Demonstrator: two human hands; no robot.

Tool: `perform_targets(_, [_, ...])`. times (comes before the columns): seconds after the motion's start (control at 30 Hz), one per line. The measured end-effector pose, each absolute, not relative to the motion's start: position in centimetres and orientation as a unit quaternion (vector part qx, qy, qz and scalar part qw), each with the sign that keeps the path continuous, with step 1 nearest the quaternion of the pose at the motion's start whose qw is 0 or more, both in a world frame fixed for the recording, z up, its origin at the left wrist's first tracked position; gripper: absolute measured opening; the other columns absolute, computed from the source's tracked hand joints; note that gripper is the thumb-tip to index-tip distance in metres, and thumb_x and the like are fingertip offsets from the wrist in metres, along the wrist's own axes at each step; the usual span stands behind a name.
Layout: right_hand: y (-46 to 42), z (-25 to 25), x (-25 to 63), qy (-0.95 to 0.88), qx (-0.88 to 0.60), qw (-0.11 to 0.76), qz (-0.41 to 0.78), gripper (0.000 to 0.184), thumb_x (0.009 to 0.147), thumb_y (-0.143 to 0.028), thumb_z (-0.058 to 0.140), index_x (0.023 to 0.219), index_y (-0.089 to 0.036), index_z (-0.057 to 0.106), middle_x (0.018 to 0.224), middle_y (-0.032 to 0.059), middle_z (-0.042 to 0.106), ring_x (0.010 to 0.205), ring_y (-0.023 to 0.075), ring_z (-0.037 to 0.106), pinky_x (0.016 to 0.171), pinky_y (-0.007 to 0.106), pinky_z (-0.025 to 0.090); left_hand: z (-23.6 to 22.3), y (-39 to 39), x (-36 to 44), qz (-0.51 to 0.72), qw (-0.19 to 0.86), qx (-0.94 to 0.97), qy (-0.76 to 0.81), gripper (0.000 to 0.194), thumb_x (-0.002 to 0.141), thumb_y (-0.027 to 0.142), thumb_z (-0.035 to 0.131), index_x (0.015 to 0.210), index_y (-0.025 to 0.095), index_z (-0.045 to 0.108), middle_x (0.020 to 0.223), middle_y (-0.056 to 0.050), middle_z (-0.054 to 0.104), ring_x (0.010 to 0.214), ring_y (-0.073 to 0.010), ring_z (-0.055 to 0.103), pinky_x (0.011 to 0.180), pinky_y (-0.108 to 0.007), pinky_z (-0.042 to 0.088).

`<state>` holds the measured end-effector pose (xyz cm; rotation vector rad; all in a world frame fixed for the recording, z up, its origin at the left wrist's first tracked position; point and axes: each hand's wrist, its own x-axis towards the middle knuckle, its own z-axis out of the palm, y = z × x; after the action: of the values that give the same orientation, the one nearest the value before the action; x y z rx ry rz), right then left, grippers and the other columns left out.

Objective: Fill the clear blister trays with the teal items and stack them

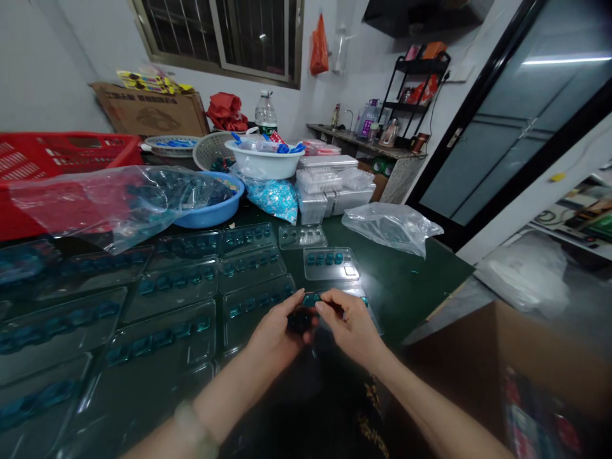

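My left hand [280,328] is closed loosely around a dark, glossy lump [299,320] whose kind I cannot make out. The fingers of my right hand [351,324] are bent and pinched together beside it; what they grip, if anything, is hidden. A teal piece [312,299] shows between the two hands. Partly covered by my hands lies a clear plastic tray [375,319]. Just beyond it is another clear tray [313,273] with a row of small teal pieces [326,259]. More clear trays [198,347] with teal rows cover the left of the table.
At the back stand a red crate [71,153], a blue basin [210,213], a white basin [268,166] and stacked clear boxes [335,191]. A plastic bag [392,224] lies at the table's [421,287] far right. An open cardboard box [454,357] stands at the right.
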<state>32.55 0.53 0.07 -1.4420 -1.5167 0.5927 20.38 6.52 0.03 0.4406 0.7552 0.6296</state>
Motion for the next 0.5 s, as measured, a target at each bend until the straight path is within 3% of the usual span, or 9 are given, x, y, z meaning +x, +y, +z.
perform_targets(0.2, [0.8,-0.3,33.4,-0.495,-0.537,0.519,0.445,0.024,0.082,-0.034,0.048,0.068,-0.015,0.053,0.055,-0.0036,0.043,0.049,0.0068,0.037,0.044,0.018,0.028,1.0,5.7,18.9,0.336,0.739,0.487,0.323,0.029,0.071,0.026,0.062,0.098,0.017,0.06,0.06,0.0,0.054,0.048,-0.0079,0.045,0.037,-0.017,0.031])
perform_targets(0.33, [0.8,-0.7,33.2,-0.455,-0.505,0.504,0.533,0.028,0.08,-0.036,0.049,0.061,-0.015,0.048,0.053,-0.0046,0.04,0.044,0.006,0.034,0.04,0.018,0.025,1.0,5.7,18.6,0.323,0.64,0.605,0.346,0.031,0.071,0.026,0.061,0.101,0.019,0.06,0.058,0.003,0.052,0.041,-0.0054,0.039,0.037,-0.018,0.03])
perform_targets(0.4, [0.7,-0.7,33.1,-0.487,-0.524,0.499,0.489,0.023,0.079,-0.033,0.051,0.063,-0.015,0.05,0.055,-0.0041,0.043,0.047,0.0067,0.038,0.042,0.018,0.029,1.1,5.7,18.6,0.306,0.604,0.635,0.373,0.028,0.072,0.027,0.059,0.098,0.018,0.062,0.05,0.004,0.049,0.039,-0.0064,0.037,0.038,-0.019,0.03])
perform_targets(0.5, [0.4,-0.5,33.0,-0.558,-0.577,0.497,0.329,0.008,0.074,-0.024,0.057,0.074,-0.016,0.055,0.064,-0.0026,0.051,0.057,0.0087,0.046,0.051,0.019,0.035,1.5,5.8,18.5,0.281,0.556,0.678,0.389,0.026,0.073,0.027,0.057,0.096,0.016,0.064,0.049,0.002,0.05,0.042,-0.0091,0.039,0.04,-0.021,0.031])
